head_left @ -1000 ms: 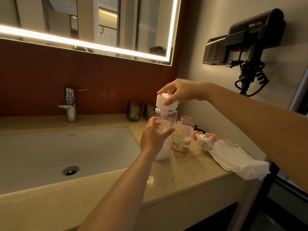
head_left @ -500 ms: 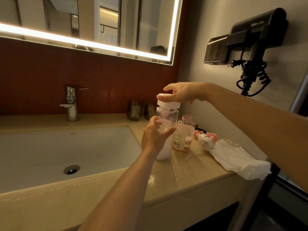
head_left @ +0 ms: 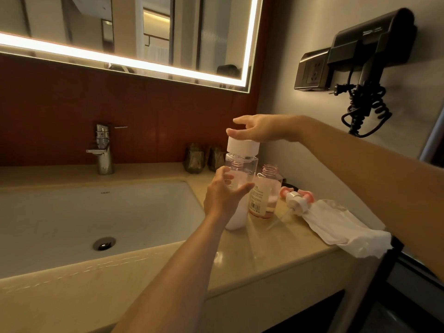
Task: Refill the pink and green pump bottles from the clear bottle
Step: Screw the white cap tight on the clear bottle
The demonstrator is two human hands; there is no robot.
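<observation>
While the left hand [head_left: 223, 198] curled round the clear bottle [head_left: 242, 169], steadying it upright on the counter [head_left: 276, 248] right of the sink [head_left: 72, 212], the right hand [head_left: 262, 128] lay flat-fingered on its white cap [head_left: 243, 147]. Just right stood the uncapped pink bottle [head_left: 264, 195], seemingly awaiting filling.

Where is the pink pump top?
In the head view, the pump top lies on its side on the counter, just right of the open pink bottle, at the left end of the white cloth.
</observation>
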